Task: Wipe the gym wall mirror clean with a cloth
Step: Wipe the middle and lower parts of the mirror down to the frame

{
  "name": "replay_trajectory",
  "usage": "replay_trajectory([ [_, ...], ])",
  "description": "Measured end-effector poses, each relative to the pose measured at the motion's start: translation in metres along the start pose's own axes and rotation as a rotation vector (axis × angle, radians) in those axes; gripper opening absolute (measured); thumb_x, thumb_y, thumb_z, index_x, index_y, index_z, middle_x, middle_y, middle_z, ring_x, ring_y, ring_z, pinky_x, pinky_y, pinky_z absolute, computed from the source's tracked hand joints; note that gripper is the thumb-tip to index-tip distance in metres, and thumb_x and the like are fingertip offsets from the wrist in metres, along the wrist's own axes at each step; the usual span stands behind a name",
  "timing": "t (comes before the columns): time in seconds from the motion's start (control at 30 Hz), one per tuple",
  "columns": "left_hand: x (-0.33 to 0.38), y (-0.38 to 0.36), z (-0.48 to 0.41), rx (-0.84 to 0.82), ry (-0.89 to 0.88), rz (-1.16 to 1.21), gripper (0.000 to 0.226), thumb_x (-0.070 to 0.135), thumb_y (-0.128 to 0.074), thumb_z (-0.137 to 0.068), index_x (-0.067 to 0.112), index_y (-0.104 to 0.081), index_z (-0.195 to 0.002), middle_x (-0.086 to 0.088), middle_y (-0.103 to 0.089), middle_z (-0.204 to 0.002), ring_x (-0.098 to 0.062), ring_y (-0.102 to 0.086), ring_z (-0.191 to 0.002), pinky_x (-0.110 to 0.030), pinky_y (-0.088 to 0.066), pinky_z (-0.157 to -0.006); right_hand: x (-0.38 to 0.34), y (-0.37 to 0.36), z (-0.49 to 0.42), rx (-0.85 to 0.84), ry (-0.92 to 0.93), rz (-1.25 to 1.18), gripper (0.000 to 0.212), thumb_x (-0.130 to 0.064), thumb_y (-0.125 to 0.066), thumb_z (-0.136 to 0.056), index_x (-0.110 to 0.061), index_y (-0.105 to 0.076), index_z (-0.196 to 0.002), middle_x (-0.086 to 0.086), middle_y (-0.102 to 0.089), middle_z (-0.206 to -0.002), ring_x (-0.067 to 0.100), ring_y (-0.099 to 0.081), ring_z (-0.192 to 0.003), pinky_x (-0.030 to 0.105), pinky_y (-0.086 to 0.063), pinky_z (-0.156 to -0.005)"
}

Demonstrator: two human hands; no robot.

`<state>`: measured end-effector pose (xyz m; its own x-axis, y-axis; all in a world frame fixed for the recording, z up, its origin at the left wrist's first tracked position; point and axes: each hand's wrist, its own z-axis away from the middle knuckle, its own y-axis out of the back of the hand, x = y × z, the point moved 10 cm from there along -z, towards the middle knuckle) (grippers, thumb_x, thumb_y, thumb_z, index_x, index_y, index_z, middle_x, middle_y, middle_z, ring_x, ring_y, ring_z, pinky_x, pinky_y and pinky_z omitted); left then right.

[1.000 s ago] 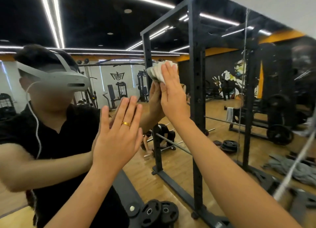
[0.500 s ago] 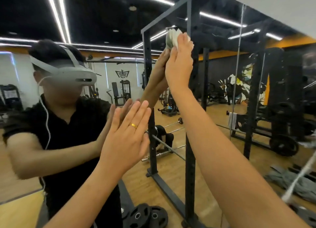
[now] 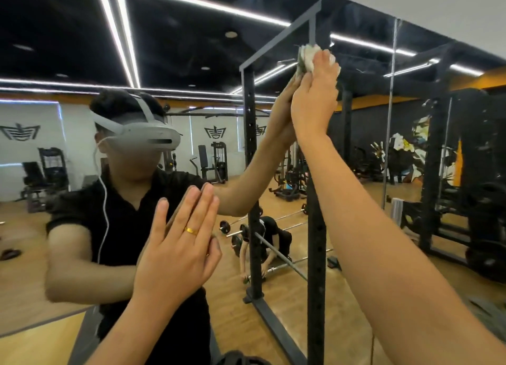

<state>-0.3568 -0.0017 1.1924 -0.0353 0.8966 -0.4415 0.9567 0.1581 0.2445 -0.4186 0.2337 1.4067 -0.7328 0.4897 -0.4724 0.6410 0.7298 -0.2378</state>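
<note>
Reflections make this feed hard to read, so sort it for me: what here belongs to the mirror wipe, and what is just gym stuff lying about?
In the job: mirror; cloth; right hand, holding the cloth to the glass; left hand, flat against the glass.

Lying about, seen in reflection: black rack; barbell on the floor; weight machines.

The cloth [image 3: 306, 59] is mostly hidden behind the right grip [image 3: 315, 101], with only crumpled white edges showing. Whether the fingers [image 3: 321, 59] curl round it or press flat cannot be told. Both forearms [image 3: 383, 255] and the mirror [image 3: 82, 49] are cut off by the picture's edges.
</note>
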Motion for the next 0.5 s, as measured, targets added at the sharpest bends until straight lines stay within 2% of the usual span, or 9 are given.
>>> replay_trajectory([
  [0.07, 0.0, 0.0, 0.002, 0.006, 0.003, 0.001, 0.066, 0.036, -0.036, -0.103, 0.004, -0.029, -0.161, -0.014, -0.022, -0.17, -0.03, -0.023, -0.157, -0.063, -0.027, -0.121, -0.04, -0.029, 0.013, -0.11, 0.103, -0.057, 0.05, -0.009, -0.044, -0.108, -0.007, -0.035, -0.157, 0.023, -0.031, -0.161, 0.025, -0.044, -0.14, 0.013, -0.041, -0.107],
  [0.17, -0.001, 0.001, 0.003, 0.016, 0.006, 0.009, 0.066, 0.035, -0.037, -0.102, 0.005, -0.031, -0.161, -0.013, -0.022, -0.17, -0.03, -0.024, -0.157, -0.063, -0.028, -0.12, -0.106, -0.074, 0.058, -0.308, 0.419, 0.033, 0.052, -0.006, -0.048, -0.105, -0.006, -0.038, -0.156, 0.016, -0.029, -0.166, 0.036, -0.028, -0.152, 0.045, -0.036, -0.118],
  [0.2, -0.001, 0.001, 0.003, 0.017, 0.007, 0.013, 0.066, 0.035, -0.037, -0.102, 0.005, -0.032, -0.16, -0.012, -0.023, -0.17, -0.03, -0.025, -0.157, -0.063, -0.028, -0.12, -0.118, -0.084, 0.073, -0.346, 0.523, 0.054, 0.052, -0.003, -0.05, -0.103, -0.003, -0.04, -0.154, 0.016, -0.033, -0.165, 0.038, -0.025, -0.153, 0.05, -0.034, -0.12],
  [0.27, -0.001, 0.002, 0.002, 0.019, 0.004, 0.024, 0.065, 0.035, -0.039, -0.102, 0.005, -0.033, -0.159, -0.013, -0.024, -0.17, -0.03, -0.026, -0.156, -0.063, -0.028, -0.12, -0.127, -0.088, 0.086, -0.368, 0.701, 0.087, 0.052, -0.004, -0.051, -0.102, -0.002, -0.042, -0.153, 0.017, -0.036, -0.163, 0.037, -0.026, -0.153, 0.051, -0.036, -0.12],
  [0.3, 0.0, 0.002, 0.002, 0.021, 0.003, 0.025, 0.065, 0.035, -0.04, -0.102, 0.005, -0.034, -0.159, -0.013, -0.025, -0.17, -0.03, -0.026, -0.156, -0.062, -0.028, -0.12, -0.124, -0.084, 0.08, -0.385, 0.738, 0.109, 0.052, -0.007, -0.049, -0.102, -0.003, -0.042, -0.154, 0.017, -0.037, -0.162, 0.033, -0.032, -0.15, 0.043, -0.041, -0.118],
  [0.37, -0.002, 0.002, 0.001, 0.02, 0.008, 0.031, 0.065, 0.035, -0.041, -0.101, 0.006, -0.034, -0.159, -0.013, -0.026, -0.169, -0.029, -0.027, -0.156, -0.062, -0.028, -0.12, -0.099, -0.067, 0.052, -0.39, 0.667, 0.164, 0.052, -0.014, -0.044, -0.103, -0.008, -0.039, -0.155, 0.016, -0.043, -0.154, 0.016, -0.049, -0.127, 0.019, -0.05, -0.094],
  [0.4, -0.002, 0.003, 0.001, 0.02, 0.01, 0.033, 0.065, 0.035, -0.041, -0.101, 0.006, -0.034, -0.159, -0.012, -0.026, -0.169, -0.029, -0.026, -0.156, -0.062, -0.028, -0.12, -0.078, -0.052, 0.032, -0.349, 0.58, 0.182, 0.052, -0.017, -0.044, -0.104, -0.011, -0.036, -0.155, 0.015, -0.046, -0.148, 0.011, -0.054, -0.115, 0.015, -0.049, -0.082],
  [0.43, -0.003, 0.003, 0.0, 0.022, 0.011, 0.028, 0.065, 0.035, -0.04, -0.102, 0.006, -0.033, -0.16, -0.013, -0.025, -0.169, -0.03, -0.026, -0.156, -0.062, -0.028, -0.121, -0.055, -0.037, 0.014, -0.297, 0.473, 0.175, 0.052, -0.017, -0.045, -0.106, -0.012, -0.034, -0.156, 0.015, -0.049, -0.144, 0.013, -0.058, -0.11, 0.017, -0.05, -0.081],
  [0.5, -0.003, 0.003, -0.001, 0.022, 0.012, 0.006, 0.065, 0.034, -0.039, -0.102, 0.005, -0.032, -0.16, -0.013, -0.025, -0.169, -0.03, -0.025, -0.156, -0.062, -0.028, -0.121, -0.017, -0.015, -0.01, -0.177, 0.253, 0.12, 0.05, -0.015, -0.045, -0.107, -0.008, -0.037, -0.156, 0.017, -0.048, -0.149, 0.024, -0.056, -0.127, 0.032, -0.049, -0.105],
])
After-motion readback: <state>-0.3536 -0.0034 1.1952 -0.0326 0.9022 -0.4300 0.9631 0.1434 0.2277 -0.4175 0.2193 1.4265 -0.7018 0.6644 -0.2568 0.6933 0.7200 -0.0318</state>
